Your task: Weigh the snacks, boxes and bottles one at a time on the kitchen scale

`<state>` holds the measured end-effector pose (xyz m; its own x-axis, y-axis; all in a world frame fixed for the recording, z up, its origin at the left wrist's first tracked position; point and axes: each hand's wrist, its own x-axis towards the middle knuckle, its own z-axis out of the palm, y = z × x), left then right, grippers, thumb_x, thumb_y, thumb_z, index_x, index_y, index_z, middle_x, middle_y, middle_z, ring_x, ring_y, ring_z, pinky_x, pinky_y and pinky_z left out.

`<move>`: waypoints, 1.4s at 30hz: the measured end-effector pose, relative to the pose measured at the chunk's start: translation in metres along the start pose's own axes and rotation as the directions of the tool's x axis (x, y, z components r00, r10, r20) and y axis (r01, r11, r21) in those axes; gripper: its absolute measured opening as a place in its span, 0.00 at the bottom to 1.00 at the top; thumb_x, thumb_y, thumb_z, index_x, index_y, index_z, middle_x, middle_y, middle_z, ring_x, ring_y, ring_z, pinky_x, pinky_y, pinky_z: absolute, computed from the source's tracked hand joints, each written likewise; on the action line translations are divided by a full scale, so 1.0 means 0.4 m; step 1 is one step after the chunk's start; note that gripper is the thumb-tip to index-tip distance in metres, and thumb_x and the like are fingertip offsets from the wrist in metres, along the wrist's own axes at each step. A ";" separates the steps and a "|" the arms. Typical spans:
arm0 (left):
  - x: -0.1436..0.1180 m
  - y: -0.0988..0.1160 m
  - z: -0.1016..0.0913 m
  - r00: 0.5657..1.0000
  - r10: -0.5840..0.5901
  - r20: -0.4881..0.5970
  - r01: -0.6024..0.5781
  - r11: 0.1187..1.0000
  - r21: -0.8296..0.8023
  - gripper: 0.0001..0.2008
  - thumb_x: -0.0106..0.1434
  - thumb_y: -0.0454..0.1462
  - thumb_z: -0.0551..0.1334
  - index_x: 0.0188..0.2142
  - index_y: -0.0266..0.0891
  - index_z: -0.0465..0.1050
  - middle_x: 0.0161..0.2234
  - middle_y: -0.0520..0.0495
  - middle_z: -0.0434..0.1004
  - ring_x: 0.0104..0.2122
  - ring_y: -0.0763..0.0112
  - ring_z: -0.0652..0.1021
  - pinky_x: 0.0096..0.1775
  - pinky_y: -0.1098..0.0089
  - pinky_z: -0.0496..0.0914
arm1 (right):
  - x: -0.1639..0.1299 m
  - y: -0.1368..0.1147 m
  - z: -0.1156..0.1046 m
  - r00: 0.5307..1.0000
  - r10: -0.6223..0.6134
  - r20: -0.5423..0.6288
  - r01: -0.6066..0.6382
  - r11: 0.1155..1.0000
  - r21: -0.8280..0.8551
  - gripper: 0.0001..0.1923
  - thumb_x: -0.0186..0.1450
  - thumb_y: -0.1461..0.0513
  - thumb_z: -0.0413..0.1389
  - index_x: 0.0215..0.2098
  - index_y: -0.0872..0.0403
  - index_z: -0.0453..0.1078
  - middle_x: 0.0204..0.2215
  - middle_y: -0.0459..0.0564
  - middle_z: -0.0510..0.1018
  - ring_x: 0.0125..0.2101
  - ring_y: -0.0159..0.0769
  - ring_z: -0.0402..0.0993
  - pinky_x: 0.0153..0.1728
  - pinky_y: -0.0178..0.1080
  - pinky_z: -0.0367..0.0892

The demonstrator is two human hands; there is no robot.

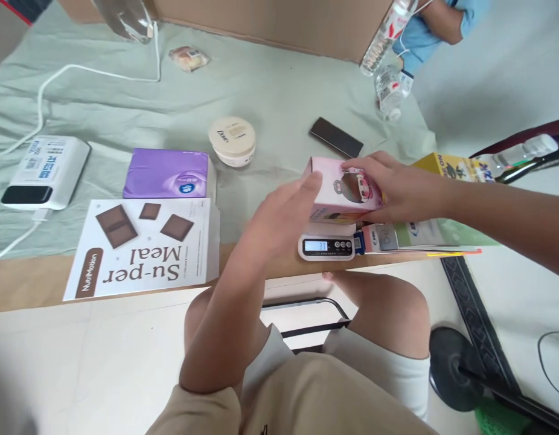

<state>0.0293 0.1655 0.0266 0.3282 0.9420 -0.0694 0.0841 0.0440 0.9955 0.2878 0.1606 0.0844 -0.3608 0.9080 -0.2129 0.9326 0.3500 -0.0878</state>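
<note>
A small pink box (327,175) with a cartoon figure and a round window is between my two hands. My right hand (390,184) grips its right side, fingers over the top and thumb lower down. My left hand (286,211) presses against its left side, slightly blurred, with some fingers hidden. Directly below the box is a small white digital scale (327,249), its lit display seeming to read 37. The box covers the scale's platform, and I cannot tell whether it rests there. Several flat, colourful packets (424,235) lie right of the scale, under my right forearm.
Left are a white Su-per Meal box (143,248), a purple tissue pack (166,172) and a white device (48,169) with cables. Farther back sit a Dove jar (233,139), a black phone (336,138), a wrapped snack (189,58) and water bottles (388,90). A yellow box (451,164) stands right.
</note>
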 end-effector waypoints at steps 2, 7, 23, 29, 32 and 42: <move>0.008 0.003 0.005 0.998 -0.059 0.004 0.059 0.998 0.011 0.24 0.72 0.56 0.53 0.36 0.44 0.80 0.40 0.48 0.84 0.48 0.54 0.82 0.57 0.51 0.76 | 0.005 0.008 -0.019 1.000 -0.006 0.029 0.006 1.000 0.005 0.49 0.59 0.49 0.64 0.74 0.42 0.49 0.64 0.60 0.66 0.43 0.48 0.80 0.48 0.54 0.81; 0.027 -0.003 0.001 0.973 -0.025 -0.228 0.022 1.000 -0.014 0.18 0.71 0.49 0.53 0.41 0.43 0.79 0.50 0.43 0.82 0.55 0.54 0.78 0.63 0.49 0.68 | -0.013 -0.035 -0.123 0.999 -0.004 -0.040 0.006 0.999 0.041 0.38 0.67 0.41 0.51 0.71 0.43 0.56 0.67 0.56 0.64 0.61 0.58 0.71 0.63 0.60 0.72; 0.054 -0.047 0.014 0.990 -0.107 -0.087 0.113 0.991 0.065 0.20 0.68 0.49 0.58 0.56 0.47 0.70 0.55 0.45 0.78 0.59 0.55 0.76 0.61 0.54 0.69 | -0.022 -0.037 -0.108 0.997 0.058 -0.041 -0.055 0.996 0.072 0.38 0.66 0.43 0.48 0.70 0.47 0.59 0.66 0.58 0.66 0.64 0.62 0.67 0.67 0.63 0.64; 0.051 -0.055 0.012 0.997 -0.072 -0.039 0.075 0.993 0.092 0.26 0.65 0.50 0.62 0.60 0.47 0.67 0.64 0.42 0.72 0.66 0.50 0.72 0.64 0.49 0.68 | -0.014 -0.040 -0.110 0.999 0.037 0.022 -0.038 0.999 0.038 0.36 0.66 0.46 0.51 0.70 0.47 0.59 0.66 0.58 0.66 0.61 0.61 0.71 0.60 0.62 0.71; 0.048 -0.063 0.010 0.997 -0.030 0.066 0.022 0.992 0.121 0.37 0.61 0.48 0.69 0.66 0.49 0.61 0.73 0.43 0.61 0.71 0.44 0.65 0.69 0.46 0.64 | -0.009 -0.031 -0.100 0.995 0.056 0.079 -0.059 0.998 0.032 0.38 0.65 0.45 0.55 0.70 0.45 0.58 0.66 0.58 0.67 0.55 0.59 0.76 0.53 0.59 0.76; 0.095 -0.075 0.006 0.960 0.007 0.281 -0.044 0.991 0.125 0.59 0.54 0.46 0.76 0.75 0.45 0.42 0.75 0.34 0.54 0.73 0.41 0.62 0.71 0.43 0.62 | 0.003 -0.061 -0.071 0.985 0.149 0.080 -0.156 0.985 0.080 0.35 0.65 0.51 0.55 0.70 0.44 0.59 0.66 0.57 0.69 0.45 0.49 0.83 0.44 0.51 0.80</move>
<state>0.0416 0.1993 -0.0059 0.5802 0.8108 -0.0778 0.1867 -0.0394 0.9816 0.2647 0.1597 0.1139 -0.2166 0.9287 -0.3011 0.9740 0.1848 -0.1307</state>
